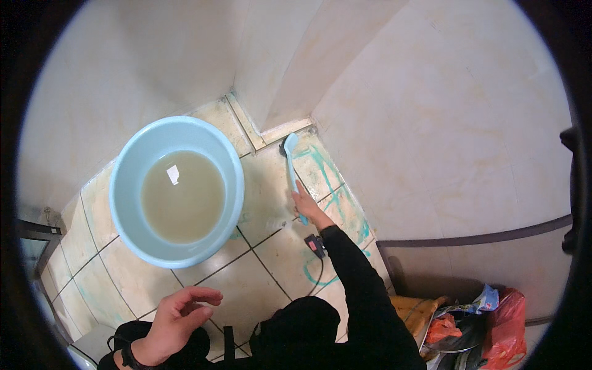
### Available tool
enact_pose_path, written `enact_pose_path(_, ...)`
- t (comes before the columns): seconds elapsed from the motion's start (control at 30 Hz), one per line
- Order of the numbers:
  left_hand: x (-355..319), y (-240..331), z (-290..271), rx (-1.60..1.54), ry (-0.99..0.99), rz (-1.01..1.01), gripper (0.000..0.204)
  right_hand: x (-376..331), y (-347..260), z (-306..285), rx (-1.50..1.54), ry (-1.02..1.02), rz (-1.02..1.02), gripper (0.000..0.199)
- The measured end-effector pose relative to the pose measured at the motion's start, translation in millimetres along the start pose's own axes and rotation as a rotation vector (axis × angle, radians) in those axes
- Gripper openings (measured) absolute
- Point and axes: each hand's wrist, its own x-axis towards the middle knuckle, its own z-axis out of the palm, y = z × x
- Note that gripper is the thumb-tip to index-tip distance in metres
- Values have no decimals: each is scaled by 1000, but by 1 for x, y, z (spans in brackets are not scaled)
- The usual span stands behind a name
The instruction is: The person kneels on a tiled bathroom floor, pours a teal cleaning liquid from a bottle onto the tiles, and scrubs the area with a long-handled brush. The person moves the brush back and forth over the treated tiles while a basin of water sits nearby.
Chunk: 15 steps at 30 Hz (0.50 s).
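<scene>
My right hand (303, 202) is closed round the handle of a light blue scrubbing brush (292, 165). The brush's dark bristles are turned to the left, low at the tiled floor near the wall corner; whether they touch the tiles I cannot tell. Blue-green streaks (320, 161) mark the tiles to the right of the brush. My left hand (179, 320) is held over the floor at the lower left, its fingers loosely bent and apart from the thumb, with nothing in it. Ahead of it stands a large light blue basin (238, 203) of cloudy brownish water.
A small black device (314, 246) with a cable is beside my right wrist. Pale walls (431, 123) meet in a corner ahead, with a tiled ledge (287, 131) at their foot. Bags, including a red plastic bag (509, 330), are piled at the lower right.
</scene>
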Motion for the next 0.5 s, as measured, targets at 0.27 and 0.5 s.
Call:
enact_pose_path(0.27,8,1,-6,-31,4,-59,28,-8,-23,2,484,-4,11,61)
enact_pose_path(0.5,18,5,-5,-6,-74,-67,28,-7,-14,-5,544,63,-15,60)
